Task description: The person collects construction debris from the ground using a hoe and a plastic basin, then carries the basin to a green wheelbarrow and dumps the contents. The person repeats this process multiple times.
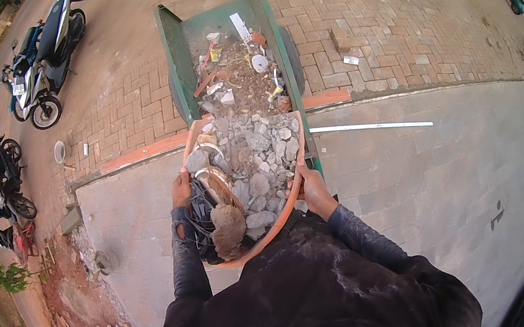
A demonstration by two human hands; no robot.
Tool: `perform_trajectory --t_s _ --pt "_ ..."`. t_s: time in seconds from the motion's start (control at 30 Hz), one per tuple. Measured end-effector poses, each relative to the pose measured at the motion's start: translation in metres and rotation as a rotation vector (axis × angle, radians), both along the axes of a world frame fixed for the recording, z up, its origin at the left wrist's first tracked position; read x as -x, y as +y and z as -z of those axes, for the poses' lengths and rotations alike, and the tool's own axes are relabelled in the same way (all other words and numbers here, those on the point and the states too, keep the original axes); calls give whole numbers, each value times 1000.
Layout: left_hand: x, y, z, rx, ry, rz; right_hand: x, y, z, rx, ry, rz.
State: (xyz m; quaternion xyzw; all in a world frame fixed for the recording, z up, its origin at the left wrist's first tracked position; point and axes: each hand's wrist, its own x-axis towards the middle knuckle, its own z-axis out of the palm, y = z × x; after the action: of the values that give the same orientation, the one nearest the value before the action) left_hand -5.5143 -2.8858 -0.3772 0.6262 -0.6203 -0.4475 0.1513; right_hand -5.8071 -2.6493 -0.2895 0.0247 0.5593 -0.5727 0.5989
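Close against my body I hold an orange tub heaped with grey rubble. My left hand is closed on its left rim, and my right hand grips the right rim. Black cable and a large brown lump lie at the tub's near left. The far edge of the tub meets the near end of a green cart, whose bed holds dirt, broken pieces and scraps. Whether the tub rests on the cart or only overlaps it, I cannot tell.
Motorbikes, including a white and black scooter, stand at the left. A white bucket sits on the brick paving. An orange-brown kerb strip edges the grey floor. To the right lie a long white strip and a loose brick.
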Motion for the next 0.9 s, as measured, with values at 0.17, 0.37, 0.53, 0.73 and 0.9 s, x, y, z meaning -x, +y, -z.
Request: perform_trajectory --t_s 0.17,0.37,0.53,0.73,0.9 --pt "14 -133 50 -289 -270 332 81 -148 12 -79 124 -126" --pt "85 -207 138 -1041 334 -129 207 -261 127 -253 228 -207" --pt "92 -164 229 -1188 331 -255 234 -211 236 55 1259 -755" --pt "60 -113 252 -1106 287 -396 182 -164 260 -306 603 -350" --pt "64 -146 220 -1178 450 -341 205 -175 249 103 1436 -695"
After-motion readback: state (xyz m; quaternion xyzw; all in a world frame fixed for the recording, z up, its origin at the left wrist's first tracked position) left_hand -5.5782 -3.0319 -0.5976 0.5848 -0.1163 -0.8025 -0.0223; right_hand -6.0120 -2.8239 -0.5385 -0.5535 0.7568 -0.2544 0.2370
